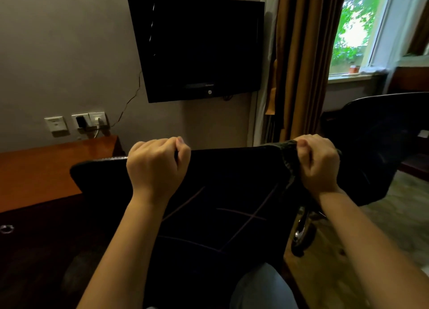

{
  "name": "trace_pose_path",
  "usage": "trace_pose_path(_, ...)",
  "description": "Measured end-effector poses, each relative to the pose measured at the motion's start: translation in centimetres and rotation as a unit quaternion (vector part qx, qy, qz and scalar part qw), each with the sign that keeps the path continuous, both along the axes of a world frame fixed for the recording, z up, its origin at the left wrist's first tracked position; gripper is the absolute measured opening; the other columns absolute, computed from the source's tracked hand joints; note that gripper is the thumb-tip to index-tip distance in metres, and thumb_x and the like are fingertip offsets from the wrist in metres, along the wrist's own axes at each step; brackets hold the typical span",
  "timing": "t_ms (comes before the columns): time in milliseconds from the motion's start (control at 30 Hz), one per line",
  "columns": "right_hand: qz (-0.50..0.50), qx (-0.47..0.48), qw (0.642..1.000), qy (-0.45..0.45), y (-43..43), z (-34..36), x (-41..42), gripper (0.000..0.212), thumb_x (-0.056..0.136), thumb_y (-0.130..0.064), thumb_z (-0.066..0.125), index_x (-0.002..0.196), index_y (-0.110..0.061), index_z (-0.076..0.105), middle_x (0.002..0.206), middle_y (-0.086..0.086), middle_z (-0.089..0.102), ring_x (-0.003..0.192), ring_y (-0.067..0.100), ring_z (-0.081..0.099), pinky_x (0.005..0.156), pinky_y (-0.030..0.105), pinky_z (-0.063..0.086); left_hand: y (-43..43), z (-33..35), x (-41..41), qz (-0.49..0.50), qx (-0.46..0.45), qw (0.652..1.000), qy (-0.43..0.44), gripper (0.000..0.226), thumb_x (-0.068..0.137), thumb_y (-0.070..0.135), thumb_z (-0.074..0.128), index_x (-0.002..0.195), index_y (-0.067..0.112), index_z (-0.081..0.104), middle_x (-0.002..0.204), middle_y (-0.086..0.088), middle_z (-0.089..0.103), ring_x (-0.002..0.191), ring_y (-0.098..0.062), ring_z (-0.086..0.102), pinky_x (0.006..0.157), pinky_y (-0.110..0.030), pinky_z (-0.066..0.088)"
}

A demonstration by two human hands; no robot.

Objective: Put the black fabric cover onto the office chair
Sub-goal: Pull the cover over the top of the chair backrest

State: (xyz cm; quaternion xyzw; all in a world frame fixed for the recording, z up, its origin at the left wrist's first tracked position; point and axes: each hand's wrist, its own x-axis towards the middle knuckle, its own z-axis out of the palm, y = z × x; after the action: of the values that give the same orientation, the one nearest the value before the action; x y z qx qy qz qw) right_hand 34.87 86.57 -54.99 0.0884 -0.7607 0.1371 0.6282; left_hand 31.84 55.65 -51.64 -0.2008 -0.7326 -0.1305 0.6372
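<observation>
Head view, single frame, dim room; items as follows.

1. Left hand (157, 164): fingers are curled together into a fist, with the thumb pressed to the forefinger, clamped on the upper edge of the black fabric cover (227, 192). The fabric inside the fist is hidden.
2. Right hand (318, 164): fingers are curled tight, and a bunched, ribbed corner of the cover is gripped beneath the thumb.
3. Black fabric cover: held taut between both hands at the top of the office chair (97, 178) backrest and hung down the side facing the person. Thin pale lines are seen crossing on it. Its lower hem is lost in shadow.
4. Office chair: only the rounded upper left corner of the backrest is shown bare, left of the left hand; the rest is masked by the cover and forearms. A chrome leg (301, 232) with a dark caster is seen below the right forearm.
5. Dark curved shape (383, 146), right: cut off by the frame edge; whether it belongs to the same chair cannot be told.
6. Knee (262, 287) in blue cloth, bottom edge, partly cropped.
7. Wooden desk (46, 169), left, partly hidden by the backrest.
8. Wall sockets (76, 121), television (197, 46), curtain (301, 64) and window (357, 30) are noted behind; the window is blurred.
</observation>
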Motion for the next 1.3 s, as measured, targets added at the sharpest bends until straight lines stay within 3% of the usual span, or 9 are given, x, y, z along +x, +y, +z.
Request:
trace_pose_path(233, -0.041, -0.052, 0.998, 0.021, -5.8, 1.1, 0.5, 0.035, 0.096, -0.025, 0.043, 0.069, -0.012, 0.06, 0.064, 0.006, 0.058, 0.062, 0.023, 0.052, 0.066, 0.032, 0.034, 0.4, 0.0, 0.6, 0.021, 0.04, 0.999, -0.012, 0.048, 0.093, 0.012, 0.045, 0.045, 0.015, 0.046, 0.047, 0.009, 0.028, 0.042, -0.011, 0.023, 0.055, -0.024, 0.027)
trace_pose_path(433, -0.006, -0.02, 1.0, -0.004, -13.0, 1.5, 0.5, 0.035, 0.098, -0.026, 0.043, 0.072, -0.014, 0.063, 0.065, -0.001, 0.059, 0.062, 0.017, 0.054, 0.071, 0.035, 0.042, -0.5, -0.2, 0.4, 0.026, 0.034, 0.999, -0.014, 0.048, 0.093, 0.011, 0.044, 0.045, 0.014, 0.045, 0.046, 0.006, 0.031, 0.041, -0.012, 0.024, 0.055, -0.026, 0.026)
trace_pose_path(600, 0.027, 0.103, 0.994, -0.019, -9.7, 1.7, 1.0, 0.04, 0.1, -0.031, 0.037, 0.084, -0.01, 0.068, 0.075, 0.004, 0.065, 0.065, 0.023, 0.058, 0.067, 0.036, 0.042, -1.8, -0.5, 0.1, 0.015, -0.014, 1.0, -0.015, 0.044, 0.094, 0.011, 0.041, 0.052, 0.008, 0.055, 0.048, -0.009, 0.056, 0.039, -0.026, 0.05, 0.054, -0.031, 0.037)
trace_pose_path(800, 0.032, 0.083, 0.991, -0.095, -4.2, 1.3, 2.2, 0.045, 0.102, -0.035, 0.033, 0.094, -0.007, 0.067, 0.084, 0.006, 0.067, 0.075, 0.025, 0.06, 0.07, 0.038, 0.044, -1.6, -0.4, 0.3, 0.013, -0.009, 1.0, -0.026, 0.045, 0.095, 0.012, 0.04, 0.052, 0.009, 0.053, 0.048, -0.008, 0.054, 0.04, -0.027, 0.05, 0.054, -0.032, 0.036)
trace_pose_path(967, 0.084, 0.067, 0.979, -0.174, -2.2, 2.4, 4.0, 0.051, 0.099, -0.05, 0.032, 0.119, -0.015, 0.062, 0.113, -0.001, 0.066, 0.104, 0.015, 0.06, 0.096, 0.038, 0.039, -1.8, -0.4, 0.5, 0.021, 0.0, 0.999, -0.033, 0.044, 0.095, 0.011, 0.042, 0.054, 0.007, 0.055, 0.05, -0.011, 0.057, 0.042, -0.029, 0.051, 0.055, -0.034, 0.034)
trace_pose_path(1033, 0.083, 0.039, 0.979, -0.182, -1.0, 2.3, 4.8, 0.049, 0.096, -0.052, 0.04, 0.122, -0.015, 0.06, 0.115, -0.002, 0.064, 0.107, 0.013, 0.057, 0.099, 0.04, 0.039, -2.0, -0.4, 0.6, 0.02, -0.002, 0.999, -0.039, 0.043, 0.095, 0.012, 0.041, 0.056, 0.006, 0.058, 0.053, -0.012, 0.06, 0.044, -0.029, 0.054, 0.056, -0.034, 0.036)
trace_pose_path(1100, 0.083, 0.037, 0.975, -0.203, -0.2, 2.0, 5.3, 0.044, 0.09, -0.046, 0.053, 0.121, -0.016, 0.06, 0.115, -0.005, 0.061, 0.107, 0.012, 0.056, 0.097, 0.044, 0.045, -2.0, -0.5, 0.6, 0.017, -0.002, 0.999, -0.042, 0.043, 0.095, 0.013, 0.041, 0.058, 0.005, 0.062, 0.055, -0.012, 0.063, 0.045, -0.029, 0.056, 0.057, -0.034, 0.037)
trace_pose_path(1200, 0.099, 0.036, 0.976, -0.188, 0.2, 1.6, 5.6, 0.036, 0.084, -0.019, 0.072, 0.118, -0.011, 0.064, 0.112, 0.0, 0.064, 0.106, 0.018, 0.06, 0.091, 0.048, 0.051, -1.7, -0.4, 0.7, 0.017, 0.003, 0.999, -0.043, 0.044, 0.096, 0.014, 0.04, 0.059, 0.006, 0.062, 0.054, -0.011, 0.062, 0.044, -0.028, 0.054, 0.057, -0.034, 0.037)
trace_pose_path(1300, 0.1, 0.037, 0.981, -0.161, 0.3, 1.9, 5.7, 0.034, 0.08, -0.01, 0.074, 0.114, -0.007, 0.068, 0.108, 0.005, 0.068, 0.103, 0.02, 0.063, 0.09, 0.047, 0.052, -1.6, -0.3, 0.7, 0.025, 0.006, 0.999, -0.045, 0.043, 0.096, 0.013, 0.041, 0.058, 0.006, 0.062, 0.053, -0.01, 0.061, 0.043, -0.028, 0.053, 0.056, -0.033, 0.036)
